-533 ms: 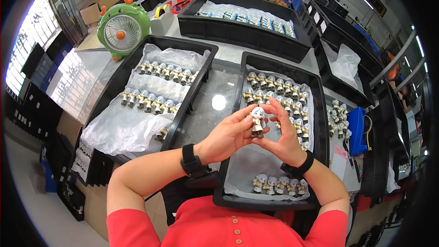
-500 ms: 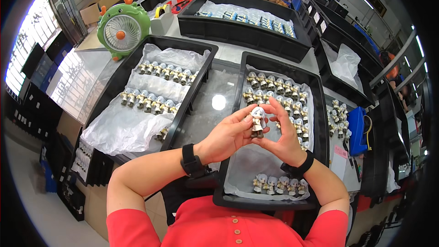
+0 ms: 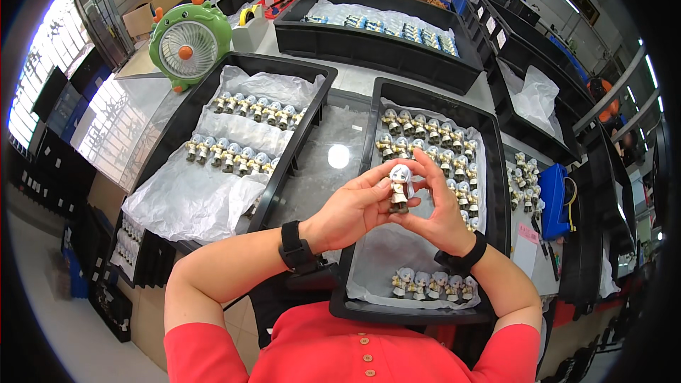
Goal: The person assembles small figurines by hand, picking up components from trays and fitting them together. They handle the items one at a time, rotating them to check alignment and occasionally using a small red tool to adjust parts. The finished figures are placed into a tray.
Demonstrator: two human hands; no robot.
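Note:
A small figurine [image 3: 399, 189] with long silver-white hair, a white outfit and dark boots stands upright between my hands, its front toward me. My left hand [image 3: 355, 211] pinches it with the thumb and fingers from the left side. My right hand [image 3: 445, 218] curls round its right side, the thumb near the boots and the fingers by the hair. Under both hands lies a black tray [image 3: 501, 170] lined with white sheet. Several rows of similar figurines [image 3: 420, 129] fill its far part, and a short row of figurines [image 3: 433, 284] lies at its near end.
Another black tray [image 3: 282, 174] at left holds two rows of figurines under crumpled sheet. A green fan [image 3: 190, 46] stands behind it. Far off, a large black tray [image 3: 376, 48] sits before a person in white. Loose figurines [image 3: 523, 183] and a blue box [image 3: 555, 202] are at right.

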